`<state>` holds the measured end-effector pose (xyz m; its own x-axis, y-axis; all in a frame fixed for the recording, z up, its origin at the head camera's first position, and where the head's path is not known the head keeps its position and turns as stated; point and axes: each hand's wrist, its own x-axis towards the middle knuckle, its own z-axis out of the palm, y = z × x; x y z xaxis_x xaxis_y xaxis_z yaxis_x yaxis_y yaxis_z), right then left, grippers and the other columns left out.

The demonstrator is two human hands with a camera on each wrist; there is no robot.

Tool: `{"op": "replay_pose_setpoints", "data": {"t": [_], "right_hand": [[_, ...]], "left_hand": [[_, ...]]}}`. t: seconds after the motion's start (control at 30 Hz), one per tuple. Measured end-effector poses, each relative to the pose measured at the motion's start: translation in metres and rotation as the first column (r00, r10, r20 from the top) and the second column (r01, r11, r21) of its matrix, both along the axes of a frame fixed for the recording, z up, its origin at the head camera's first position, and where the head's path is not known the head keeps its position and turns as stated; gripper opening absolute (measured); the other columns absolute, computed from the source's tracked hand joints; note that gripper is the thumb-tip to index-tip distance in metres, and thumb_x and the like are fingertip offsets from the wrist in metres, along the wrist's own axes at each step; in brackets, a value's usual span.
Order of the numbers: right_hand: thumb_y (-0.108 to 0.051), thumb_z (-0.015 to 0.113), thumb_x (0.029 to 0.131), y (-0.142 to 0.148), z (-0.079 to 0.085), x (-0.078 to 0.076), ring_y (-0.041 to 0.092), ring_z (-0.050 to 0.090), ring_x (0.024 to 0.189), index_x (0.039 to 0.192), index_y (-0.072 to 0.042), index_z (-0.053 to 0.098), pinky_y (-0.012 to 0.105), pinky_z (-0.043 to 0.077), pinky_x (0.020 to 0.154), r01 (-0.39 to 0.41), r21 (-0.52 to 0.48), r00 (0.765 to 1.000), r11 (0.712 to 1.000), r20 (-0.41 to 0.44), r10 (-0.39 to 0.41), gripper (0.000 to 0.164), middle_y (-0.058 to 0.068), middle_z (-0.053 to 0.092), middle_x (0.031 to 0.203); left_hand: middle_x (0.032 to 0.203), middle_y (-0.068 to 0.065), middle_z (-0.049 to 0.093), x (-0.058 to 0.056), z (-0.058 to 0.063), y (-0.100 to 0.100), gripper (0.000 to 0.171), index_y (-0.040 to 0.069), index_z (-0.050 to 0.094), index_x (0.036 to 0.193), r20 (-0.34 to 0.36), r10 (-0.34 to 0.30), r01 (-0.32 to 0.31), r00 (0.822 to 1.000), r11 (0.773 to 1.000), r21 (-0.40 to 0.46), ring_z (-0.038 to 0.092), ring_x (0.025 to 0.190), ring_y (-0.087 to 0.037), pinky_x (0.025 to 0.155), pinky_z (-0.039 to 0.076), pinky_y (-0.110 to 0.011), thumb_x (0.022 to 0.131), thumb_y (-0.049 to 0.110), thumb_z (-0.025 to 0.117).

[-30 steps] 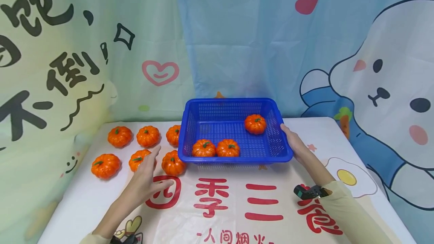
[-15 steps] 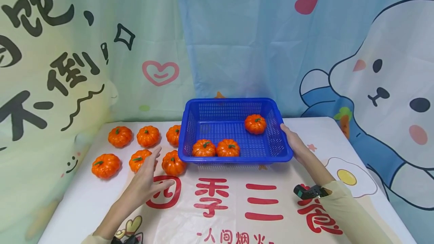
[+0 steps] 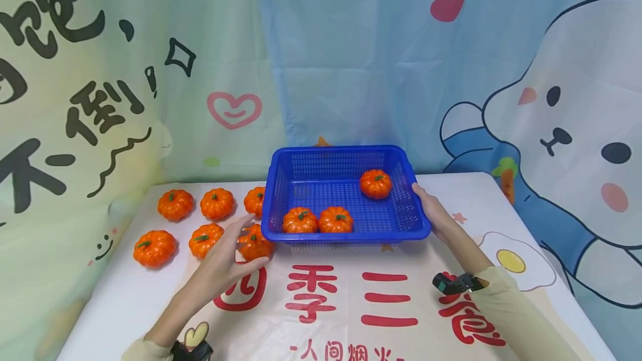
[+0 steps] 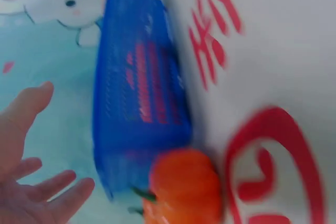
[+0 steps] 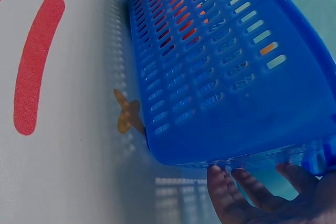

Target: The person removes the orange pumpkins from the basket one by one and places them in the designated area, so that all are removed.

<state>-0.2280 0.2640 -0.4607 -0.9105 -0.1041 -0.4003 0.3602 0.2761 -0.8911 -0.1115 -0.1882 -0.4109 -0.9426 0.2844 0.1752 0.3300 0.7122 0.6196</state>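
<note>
In the head view, my left hand (image 3: 220,263), fingers spread and thumb apart, reaches beside a small orange pumpkin (image 3: 257,244) at the near left corner of a blue plastic basket (image 3: 346,237). The fingers overlap that pumpkin in this view. The left wrist view shows the hand (image 4: 37,177) with nothing in it, the pumpkin (image 4: 186,190) close to the basket's end wall. My right hand (image 3: 433,210) rests against the basket's right side. In the right wrist view its fingertips (image 5: 216,174) touch the outer wall. Inside the basket lie two pumpkins (image 3: 336,220) side by side in front and one pumpkin (image 3: 375,184) farther back.
Left of the basket, several more pumpkins (image 3: 217,204) stand in two rows on the table, one pumpkin (image 3: 254,201) partly behind the basket's edge. A printed cloth (image 3: 346,299) covers the table (image 3: 115,294). A patterned curtain (image 3: 341,71) hangs behind.
My left hand has moved slightly to the right, so its fingers now overlap the pumpkin near the basket's corner. The head view has shifted a little. The right hand stays at the basket.
</note>
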Motion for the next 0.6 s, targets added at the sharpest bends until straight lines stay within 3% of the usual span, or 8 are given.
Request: {"op": "replay_pose_setpoints", "data": {"t": [0.1,0.2,0.3,0.4,0.5,0.6], "right_hand": [[-0.068,0.015,0.096,0.001,-0.002,0.0,0.041,0.032,0.14,0.157,-0.012,0.004,0.056,0.024,0.119,-0.003,0.003,1.0,1.0,0.0,0.003,0.083,0.026,0.026,0.155],[-0.068,0.015,0.096,0.002,-0.001,-0.001,0.039,0.034,0.138,0.157,-0.011,0.005,0.054,0.026,0.119,0.005,0.005,1.0,1.0,0.002,-0.005,0.084,0.025,0.028,0.154],[-0.068,0.015,0.096,0.003,0.0,0.0,0.038,0.037,0.136,0.156,-0.008,0.008,0.053,0.027,0.118,0.013,0.008,1.0,1.0,-0.001,-0.013,0.085,0.026,0.031,0.152],[-0.069,0.016,0.096,0.002,0.0,0.0,0.037,0.037,0.136,0.156,-0.007,0.01,0.052,0.026,0.118,0.022,0.007,1.0,1.0,0.006,-0.022,0.087,0.026,0.032,0.152],[-0.068,0.016,0.096,0.0,0.001,0.0,0.038,0.035,0.138,0.156,-0.006,0.009,0.053,0.024,0.119,0.017,0.005,1.0,1.0,0.006,-0.017,0.086,0.026,0.03,0.153],[-0.067,0.018,0.097,-0.002,0.001,0.0,0.039,0.031,0.141,0.156,-0.007,0.008,0.053,0.021,0.12,0.028,-0.006,1.0,1.0,0.005,-0.028,0.085,0.026,0.027,0.155]], "left_hand": [[0.14,-0.011,0.052,-0.009,0.013,0.014,0.081,0.014,0.036,0.147,0.016,-0.079,0.079,0.997,0.996,0.04,0.055,0.125,-0.03,0.092,0.055,-0.045,0.081,0.035,0.079],[0.141,-0.012,0.05,-0.033,0.028,0.031,0.077,0.012,0.037,0.146,0.031,-0.183,0.18,0.983,0.981,0.072,0.056,0.125,-0.03,0.096,0.054,-0.044,0.084,0.035,0.075],[0.143,-0.013,0.048,-0.07,0.042,0.053,0.073,0.009,0.037,0.146,0.065,-0.262,0.255,0.963,0.962,0.1,0.055,0.126,-0.03,0.098,0.053,-0.043,0.087,0.031,0.073],[0.141,-0.013,0.05,-0.115,0.051,0.081,0.066,0.009,0.04,0.144,0.112,-0.318,0.306,0.941,0.945,0.113,0.055,0.126,-0.03,0.1,0.052,-0.042,0.089,0.029,0.071],[0.138,-0.014,0.054,-0.158,0.052,0.113,0.058,0.012,0.046,0.141,0.162,-0.35,0.336,0.923,0.936,0.106,0.055,0.125,-0.029,0.1,0.051,-0.042,0.091,0.03,0.068],[0.137,-0.016,0.055,-0.192,0.047,0.147,0.053,0.012,0.049,0.138,0.21,-0.373,0.36,0.904,0.928,0.099,0.056,0.123,-0.029,0.1,0.05,-0.04,0.092,0.031,0.066]]}}
